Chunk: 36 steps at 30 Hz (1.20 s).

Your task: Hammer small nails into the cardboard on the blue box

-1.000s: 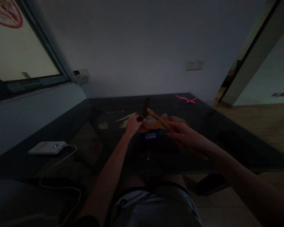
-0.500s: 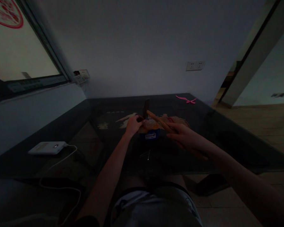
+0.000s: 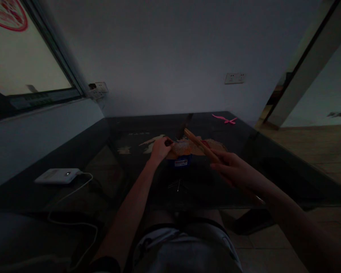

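My right hand (image 3: 234,168) is wrapped round the wooden handle of a hammer (image 3: 200,145). Its long dark head is raised above a rough brown and orange piece (image 3: 184,148). That piece rests over a small blue box (image 3: 182,161) with a white label. At the piece's left end my left hand (image 3: 160,148) has thumb and forefinger pinched together; what is between them is too dark and small to make out. Several thin, nail-like metal pieces (image 3: 178,185) lie on the dark table (image 3: 147,189) in front of the box.
A white phone-like device (image 3: 57,176) with a white cable (image 3: 71,195) lies at the left. A pink ribbon (image 3: 226,120) is at the table's back right. Pale torn patches (image 3: 123,150) mark the tabletop. Behind stands a wall with sockets (image 3: 234,78).
My right hand has moved right with the hammer, and its head has lifted and tilted away from the brown piece. My left hand has stayed in place.
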Each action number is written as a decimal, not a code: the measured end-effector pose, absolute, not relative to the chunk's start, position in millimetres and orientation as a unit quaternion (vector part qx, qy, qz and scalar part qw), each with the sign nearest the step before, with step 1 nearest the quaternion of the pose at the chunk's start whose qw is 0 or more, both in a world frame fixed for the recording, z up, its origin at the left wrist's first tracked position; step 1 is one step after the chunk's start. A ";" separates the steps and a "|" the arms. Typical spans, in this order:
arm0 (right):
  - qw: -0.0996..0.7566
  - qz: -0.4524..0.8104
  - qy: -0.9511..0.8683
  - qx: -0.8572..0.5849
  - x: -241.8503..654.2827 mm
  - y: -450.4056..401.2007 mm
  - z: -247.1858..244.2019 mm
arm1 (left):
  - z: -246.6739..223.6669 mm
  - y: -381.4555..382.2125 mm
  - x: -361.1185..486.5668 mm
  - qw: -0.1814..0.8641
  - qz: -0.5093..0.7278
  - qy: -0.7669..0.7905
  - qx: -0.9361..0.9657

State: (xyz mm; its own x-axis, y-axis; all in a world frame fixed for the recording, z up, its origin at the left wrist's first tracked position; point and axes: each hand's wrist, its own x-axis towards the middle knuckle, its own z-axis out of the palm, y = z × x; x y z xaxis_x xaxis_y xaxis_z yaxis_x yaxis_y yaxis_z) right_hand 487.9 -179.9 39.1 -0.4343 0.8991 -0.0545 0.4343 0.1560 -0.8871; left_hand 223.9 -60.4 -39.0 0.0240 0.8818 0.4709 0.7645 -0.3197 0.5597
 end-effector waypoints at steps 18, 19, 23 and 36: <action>0.401 0.507 -0.504 -0.573 549.5 -271.0 -27.7 | -57.2 -191.8 269.9 0.067 0.117 0.640 0.756; 0.404 0.506 -0.496 -0.579 549.9 -272.7 -29.9 | -62.0 -189.3 271.0 0.056 0.097 0.649 0.752; 0.406 0.502 -0.486 -0.588 549.9 -273.2 -35.1 | -64.5 -183.7 273.1 0.038 0.052 0.667 0.742; 0.434 0.506 -0.479 -0.571 539.6 -275.2 -26.3 | -47.4 -183.3 265.4 0.042 0.134 0.629 0.765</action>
State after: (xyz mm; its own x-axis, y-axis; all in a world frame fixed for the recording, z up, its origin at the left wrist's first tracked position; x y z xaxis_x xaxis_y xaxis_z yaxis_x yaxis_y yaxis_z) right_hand 539.6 -275.2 -26.3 0.0288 0.9864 -0.1620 0.1090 -0.1642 -0.9804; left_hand 265.4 -183.3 -47.4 0.1730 0.9732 0.1516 0.9505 -0.2053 0.2332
